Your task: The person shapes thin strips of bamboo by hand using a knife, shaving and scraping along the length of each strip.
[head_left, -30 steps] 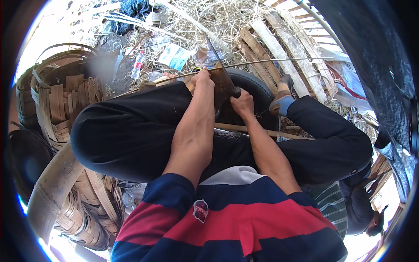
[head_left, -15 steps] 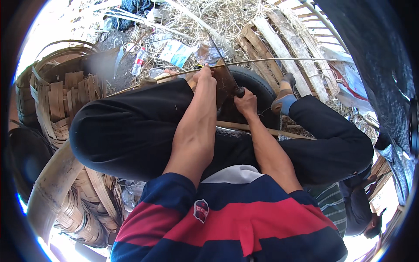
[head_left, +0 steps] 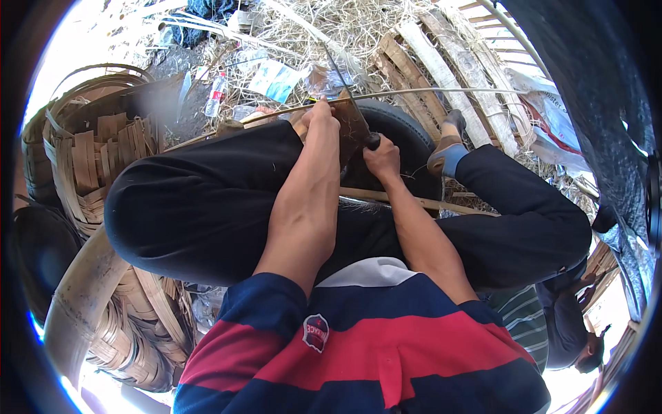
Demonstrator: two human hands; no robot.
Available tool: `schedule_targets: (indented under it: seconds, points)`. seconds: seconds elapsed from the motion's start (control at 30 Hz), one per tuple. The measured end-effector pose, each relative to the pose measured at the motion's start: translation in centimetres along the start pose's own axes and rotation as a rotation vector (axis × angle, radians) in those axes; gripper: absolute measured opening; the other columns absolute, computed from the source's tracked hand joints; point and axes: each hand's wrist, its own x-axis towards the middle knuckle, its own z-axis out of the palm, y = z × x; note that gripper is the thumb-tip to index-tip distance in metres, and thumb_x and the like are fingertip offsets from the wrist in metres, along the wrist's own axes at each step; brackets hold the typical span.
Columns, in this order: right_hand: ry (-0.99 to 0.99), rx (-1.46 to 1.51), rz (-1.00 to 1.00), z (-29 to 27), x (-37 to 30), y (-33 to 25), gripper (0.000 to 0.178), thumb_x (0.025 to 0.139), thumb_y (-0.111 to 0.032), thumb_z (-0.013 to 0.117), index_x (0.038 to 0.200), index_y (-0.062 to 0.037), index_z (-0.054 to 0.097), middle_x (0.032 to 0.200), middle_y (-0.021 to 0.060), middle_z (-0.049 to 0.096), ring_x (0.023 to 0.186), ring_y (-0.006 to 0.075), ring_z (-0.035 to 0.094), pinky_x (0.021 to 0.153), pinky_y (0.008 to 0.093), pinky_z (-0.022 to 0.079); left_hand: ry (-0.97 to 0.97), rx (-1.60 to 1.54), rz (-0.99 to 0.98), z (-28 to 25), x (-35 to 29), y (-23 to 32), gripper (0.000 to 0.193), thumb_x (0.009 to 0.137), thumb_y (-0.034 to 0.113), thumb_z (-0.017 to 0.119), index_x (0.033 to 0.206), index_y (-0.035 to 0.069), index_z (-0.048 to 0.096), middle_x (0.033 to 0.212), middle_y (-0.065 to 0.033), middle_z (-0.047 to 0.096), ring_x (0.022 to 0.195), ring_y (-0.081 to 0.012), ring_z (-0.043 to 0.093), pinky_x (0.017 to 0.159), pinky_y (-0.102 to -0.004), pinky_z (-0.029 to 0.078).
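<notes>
My right hand [head_left: 383, 159] is closed round the dark handle of a long knife [head_left: 355, 112]; the blade slants up and to the left, away from me. My left hand [head_left: 321, 119] is closed on a thin bamboo strip [head_left: 427, 90], just left of the blade. The strip runs crosswise in front of my knees, its long end reaching out to the right, and the blade meets it beside my left fingers. Below the blade a brown sheet-like piece [head_left: 341, 134] lies between my hands; its material is hard to make out. My left fingertips are partly hidden.
A black tyre [head_left: 407, 134] lies beyond my right hand. Woven bamboo baskets [head_left: 89, 152] and a thick bent bamboo pole [head_left: 79, 290] stand at the left. Wooden slats [head_left: 441, 62], straw and a plastic bottle [head_left: 216, 95] lie ahead. Another person [head_left: 569, 324] is at the lower right.
The bamboo strip's right end has shifted slightly left. My right hand and the knife have moved a little left and away from me; both hands keep their grips.
</notes>
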Motion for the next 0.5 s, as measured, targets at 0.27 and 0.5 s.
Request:
schedule_targets:
  seconds: [0.27, 0.5]
  points:
    - [0.014, -0.009, 0.035, -0.5, 1.0, -1.2, 0.031, 0.069, -0.023, 0.059, 0.094, -0.0061, 0.064, 0.084, 0.0207, 0.065, 0.087, 0.0383, 0.062, 0.076, 0.0428, 0.049, -0.029, -0.008, -0.004, -0.5, 0.1, 0.3, 0.037, 0.077, 0.016, 0.074, 0.09, -0.01, 0.051, 0.062, -0.0111, 0.059, 0.048, -0.0164, 0.052, 0.044, -0.0303, 0.043]
    - [0.198, 0.186, -0.197, -1.4, 1.8, -3.6, 0.022, 0.072, -0.02, 0.06, 0.086, -0.0035, 0.061, 0.077, 0.0219, 0.064, 0.076, 0.0407, 0.062, 0.068, 0.045, 0.05, -0.087, 0.028, -0.023, -0.6, -1.4, 0.7, 0.027, 0.082, 0.015, 0.069, 0.087, -0.007, 0.053, 0.066, -0.0128, 0.061, 0.046, -0.016, 0.054, 0.038, -0.0258, 0.041]
